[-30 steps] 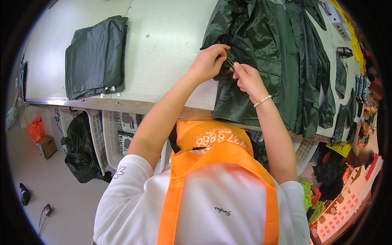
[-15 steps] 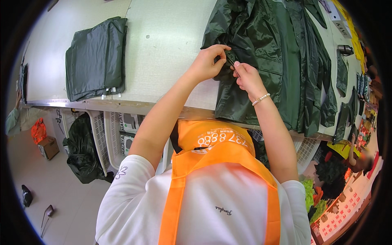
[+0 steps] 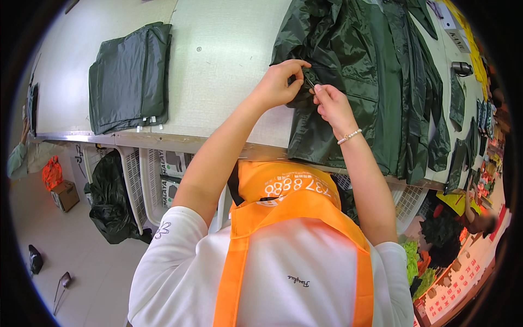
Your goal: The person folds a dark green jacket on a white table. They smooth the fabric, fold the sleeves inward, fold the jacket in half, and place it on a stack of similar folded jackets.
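Two bare hands busy on a dark green jacket [image 3: 357,82], which is spread on the pale table [image 3: 223,60], right of centre and reaching down to the near edge. Left hand [image 3: 280,83] has its thumb and index curled in a pinch on the fabric at the jacket's left side. Right hand [image 3: 332,106], beaded bracelet [image 3: 349,136] on that wrist, is gripping a thin tool [image 3: 310,83] angled toward the left fingers; too small to tell what kind. Folded green pile [image 3: 129,79] sits well apart on the left. White baskets [image 3: 132,180] below, dark fabric [image 3: 111,201] hanging by one.
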The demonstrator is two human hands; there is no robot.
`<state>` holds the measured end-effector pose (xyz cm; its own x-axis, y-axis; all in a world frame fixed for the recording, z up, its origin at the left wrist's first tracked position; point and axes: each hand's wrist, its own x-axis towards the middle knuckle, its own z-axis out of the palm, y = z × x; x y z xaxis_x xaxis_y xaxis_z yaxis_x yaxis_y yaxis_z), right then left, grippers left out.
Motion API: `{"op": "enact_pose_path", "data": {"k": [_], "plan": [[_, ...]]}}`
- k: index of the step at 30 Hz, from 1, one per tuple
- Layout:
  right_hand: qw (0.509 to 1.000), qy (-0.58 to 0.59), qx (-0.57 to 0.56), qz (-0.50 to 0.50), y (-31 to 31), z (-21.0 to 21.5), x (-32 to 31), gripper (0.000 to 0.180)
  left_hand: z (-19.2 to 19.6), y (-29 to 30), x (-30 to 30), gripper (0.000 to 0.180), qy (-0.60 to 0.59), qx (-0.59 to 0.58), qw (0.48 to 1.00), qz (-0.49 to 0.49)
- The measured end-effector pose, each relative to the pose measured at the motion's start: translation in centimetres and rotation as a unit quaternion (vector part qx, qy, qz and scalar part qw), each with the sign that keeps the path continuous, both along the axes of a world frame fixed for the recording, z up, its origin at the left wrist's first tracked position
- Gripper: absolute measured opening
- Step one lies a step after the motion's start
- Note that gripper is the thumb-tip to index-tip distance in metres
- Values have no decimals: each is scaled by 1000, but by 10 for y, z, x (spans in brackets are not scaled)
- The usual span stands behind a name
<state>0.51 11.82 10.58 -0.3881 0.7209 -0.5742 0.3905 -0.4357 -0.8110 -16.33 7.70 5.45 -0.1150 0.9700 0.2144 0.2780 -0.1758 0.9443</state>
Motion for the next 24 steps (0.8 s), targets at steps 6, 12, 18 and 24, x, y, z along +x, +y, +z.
{"op": "enact_pose_path", "data": {"k": [6, 12, 18, 24], "plan": [[1000, -3, 13, 13, 0, -4, 1, 21, 0, 0, -1, 7, -2, -20, 1000, -12], [998, 24, 37, -39, 3, 2, 7, 20, 33, -43, -5, 9, 146, 117, 980, 70], [984, 12, 179, -6, 8, -29, 13, 24, 24, -228, 7, 13, 63, -181, 971, 142], [970, -4, 240, 27, 11, -34, -9, 24, -67, -391, 38, 7, 193, -614, 764, 42]]}}
